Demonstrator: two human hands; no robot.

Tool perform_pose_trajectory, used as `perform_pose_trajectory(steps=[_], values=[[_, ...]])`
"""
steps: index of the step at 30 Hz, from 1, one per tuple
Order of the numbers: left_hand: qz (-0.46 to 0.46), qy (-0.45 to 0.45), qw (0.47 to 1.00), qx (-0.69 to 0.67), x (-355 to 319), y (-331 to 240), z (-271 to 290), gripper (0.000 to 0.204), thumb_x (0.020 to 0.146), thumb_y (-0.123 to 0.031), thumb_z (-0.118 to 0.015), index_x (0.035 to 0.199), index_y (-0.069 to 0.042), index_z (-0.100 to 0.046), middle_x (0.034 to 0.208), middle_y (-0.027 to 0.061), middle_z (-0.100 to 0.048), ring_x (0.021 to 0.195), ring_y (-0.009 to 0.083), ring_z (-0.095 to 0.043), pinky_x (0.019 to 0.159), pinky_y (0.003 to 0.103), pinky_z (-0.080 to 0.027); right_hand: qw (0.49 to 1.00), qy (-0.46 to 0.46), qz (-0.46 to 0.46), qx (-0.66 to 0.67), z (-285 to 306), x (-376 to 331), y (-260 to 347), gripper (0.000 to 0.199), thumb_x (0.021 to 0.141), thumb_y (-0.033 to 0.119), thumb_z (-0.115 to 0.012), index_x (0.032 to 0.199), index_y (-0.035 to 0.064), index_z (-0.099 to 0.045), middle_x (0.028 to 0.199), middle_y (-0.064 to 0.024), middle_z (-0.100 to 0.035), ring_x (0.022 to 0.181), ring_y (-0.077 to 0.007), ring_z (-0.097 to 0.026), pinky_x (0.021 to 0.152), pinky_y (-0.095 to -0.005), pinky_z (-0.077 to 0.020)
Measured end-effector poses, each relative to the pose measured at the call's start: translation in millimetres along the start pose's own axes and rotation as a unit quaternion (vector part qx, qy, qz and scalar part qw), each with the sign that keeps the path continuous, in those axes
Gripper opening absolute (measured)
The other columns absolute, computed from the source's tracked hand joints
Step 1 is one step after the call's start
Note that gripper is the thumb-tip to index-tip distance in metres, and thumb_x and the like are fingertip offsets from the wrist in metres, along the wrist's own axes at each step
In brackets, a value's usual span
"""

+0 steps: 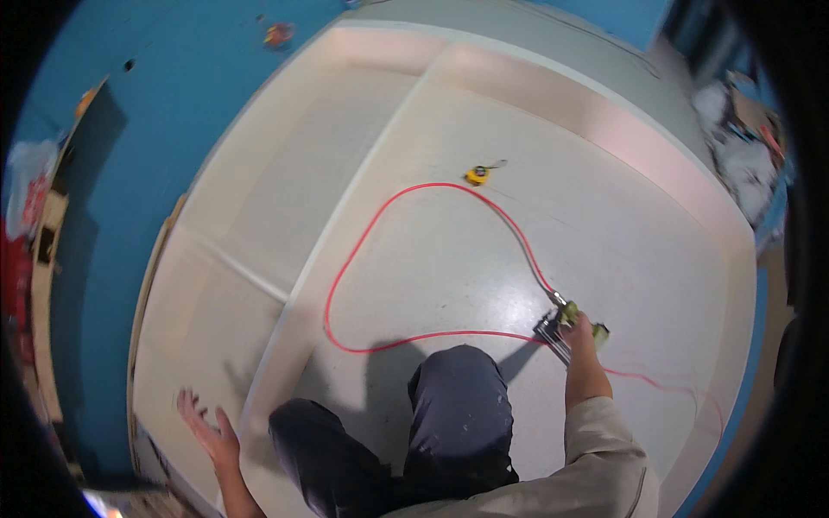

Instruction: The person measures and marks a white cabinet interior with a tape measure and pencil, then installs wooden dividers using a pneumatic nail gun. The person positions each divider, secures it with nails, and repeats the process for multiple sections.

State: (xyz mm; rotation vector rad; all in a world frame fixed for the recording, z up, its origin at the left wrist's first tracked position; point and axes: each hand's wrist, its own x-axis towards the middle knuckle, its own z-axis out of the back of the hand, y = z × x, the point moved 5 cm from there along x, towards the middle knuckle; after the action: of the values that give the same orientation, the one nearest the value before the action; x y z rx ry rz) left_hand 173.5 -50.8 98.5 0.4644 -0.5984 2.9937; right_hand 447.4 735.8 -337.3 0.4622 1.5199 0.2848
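Kneeling on the white panel (604, 216), the right hand (580, 335) has its fingers clamped on a nail gun (557, 328) near the right edge, red hose (363, 250) looping behind; the left hand (210, 432) hovers, fingers spread, empty. Next, I judge, steady placement for firing.

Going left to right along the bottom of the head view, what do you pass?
Left hand, open above the pale panel → bent knees in dark trousers → right hand gripping a tool fed by a red hose.
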Motion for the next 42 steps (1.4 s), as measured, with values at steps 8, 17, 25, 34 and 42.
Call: perform_pose_trajectory(steps=[8, 17, 25, 34, 42], values=[[0.048, 0.081, 0.992, 0.085, 3.8, -43.0, 64.8, 0.043, 0.081, 0.001, -0.062, 0.124, -0.001, -0.054, 0.144, 0.0250, -0.042, 0.128, 0.0449, -0.047, 0.106, 0.049, -0.041, 0.993, 0.115, -0.028, -0.005, 29.9, 103.4, 45.3, 0.067, 0.091, 0.067, -0.042, 0.118, 0.0082, -0.060, 0.109, -0.0087, -0.066, 0.099, -0.0266, -0.063, 0.085, -0.0422, -0.0519], [0.273, 0.090, 0.955, 0.075, -186.4, 73.2, 62.2, 0.032, 0.083, -0.011, -0.070, 0.112, 0.000, -0.060, 0.136, 0.0265, -0.049, 0.124, 0.0456, -0.051, 0.099, 0.047, -0.047, 0.999, -0.017, -0.030, 0.042, 44.3, 19.6, 52.6, 0.060, 0.087, 0.066, -0.054, 0.121, 0.0165, -0.064, 0.129, -0.0053, -0.061, 0.119, -0.0254, -0.056, 0.101, -0.0520, -0.0429], [0.043, 0.136, 0.985, -0.101, -51.0, 69.4, -78.9, 0.032, 0.083, -0.020, -0.069, 0.108, -0.002, -0.063, 0.116, 0.0207, -0.059, 0.114, 0.0409, -0.057, 0.099, 0.046, -0.046, 0.965, 0.102, 0.234, 0.056, 79.8, -14.6, 314.3, 0.024, 0.096, 0.027, -0.048, 0.090, 0.0079, -0.062, 0.086, -0.0079, -0.066, 0.083, -0.0253, -0.066, 0.081, -0.0443, -0.0563], [0.111, 0.084, 0.969, -0.204, 98.7, 35.3, -227.8, 0.028, 0.089, -0.019, -0.067, 0.106, 0.001, -0.060, 0.101, 0.0220, -0.062, 0.096, 0.0375, -0.063, 0.088, 0.044, -0.051, 0.281, -0.278, 0.819, -0.416, -54.3, -417.1, 502.9, 0.066, 0.094, 0.040, -0.065, 0.144, -0.0003, -0.047, 0.139, -0.0249, -0.055, 0.120, -0.0406, -0.058, 0.100, -0.0464, -0.0458], [-0.051, 0.023, 0.994, -0.097, 174.4, 0.7, -273.6, 0.029, 0.084, -0.006, -0.064, 0.113, -0.003, -0.062, 0.131, 0.0154, -0.056, 0.129, 0.0309, -0.050, 0.109, 0.048, -0.040, 0.118, 0.120, 0.754, -0.636, -332.3, -527.8, 123.2, 0.038, 0.076, 0.003, -0.071, 0.113, 0.0009, -0.063, 0.099, -0.0207, -0.067, 0.095, -0.0409, -0.064, 0.085, -0.0496, -0.0524]])
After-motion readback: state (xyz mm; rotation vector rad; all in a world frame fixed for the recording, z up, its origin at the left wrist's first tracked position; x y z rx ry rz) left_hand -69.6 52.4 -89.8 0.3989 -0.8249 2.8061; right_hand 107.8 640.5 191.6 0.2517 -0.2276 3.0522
